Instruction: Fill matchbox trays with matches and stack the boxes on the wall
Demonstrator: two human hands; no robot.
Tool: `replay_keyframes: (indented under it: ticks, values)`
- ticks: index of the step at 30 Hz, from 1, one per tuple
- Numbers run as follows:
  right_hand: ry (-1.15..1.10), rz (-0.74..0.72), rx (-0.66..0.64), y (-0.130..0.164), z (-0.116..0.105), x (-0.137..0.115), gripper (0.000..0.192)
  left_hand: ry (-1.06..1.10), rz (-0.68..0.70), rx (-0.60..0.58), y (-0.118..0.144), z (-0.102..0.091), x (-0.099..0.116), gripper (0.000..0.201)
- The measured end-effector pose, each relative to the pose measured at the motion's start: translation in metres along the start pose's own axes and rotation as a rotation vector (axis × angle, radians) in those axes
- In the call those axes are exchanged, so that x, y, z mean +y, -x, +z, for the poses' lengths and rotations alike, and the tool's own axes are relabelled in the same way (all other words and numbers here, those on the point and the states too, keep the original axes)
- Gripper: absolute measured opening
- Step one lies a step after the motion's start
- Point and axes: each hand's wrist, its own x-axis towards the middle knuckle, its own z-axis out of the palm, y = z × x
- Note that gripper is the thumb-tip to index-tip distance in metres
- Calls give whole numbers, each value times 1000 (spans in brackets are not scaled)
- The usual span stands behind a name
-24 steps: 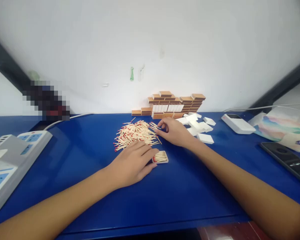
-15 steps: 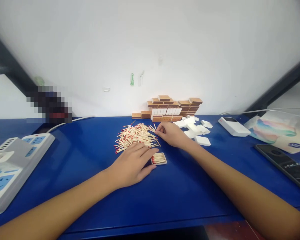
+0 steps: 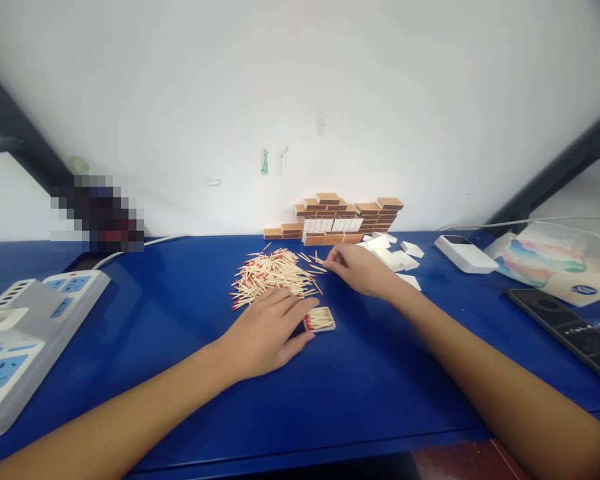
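Observation:
My left hand rests on the blue table, its thumb and fingers closed around the left end of a small white matchbox tray. Red-tipped matches lie side by side in that tray. Behind my left hand spreads a loose heap of matches, partly covered by its knuckles. At the heap's right edge, my right hand pinches with thumb and forefinger at a few matches; exactly how many are between the fingertips is hard to see.
Brown matchbox sleeves are stacked against the wall. White trays lie scattered beyond my right wrist. Farther right are a white device, a tissue pack and a phone. A power strip stands at left.
My right hand has shifted slightly to the right, and several matches now lie apart from the heap by its fingertips. My left hand stays at the tray.

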Motion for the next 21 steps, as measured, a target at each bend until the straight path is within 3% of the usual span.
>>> replay_keyframes:
  ticks: [13, 21]
  values:
    - [-34, -212, -17, -2, 10, -1, 16, -16, 21, 8, -1, 1, 0, 40]
    - [0, -230, -51, -2, 11, -1, 16, -14, 21, 2, -1, 0, 0, 40]
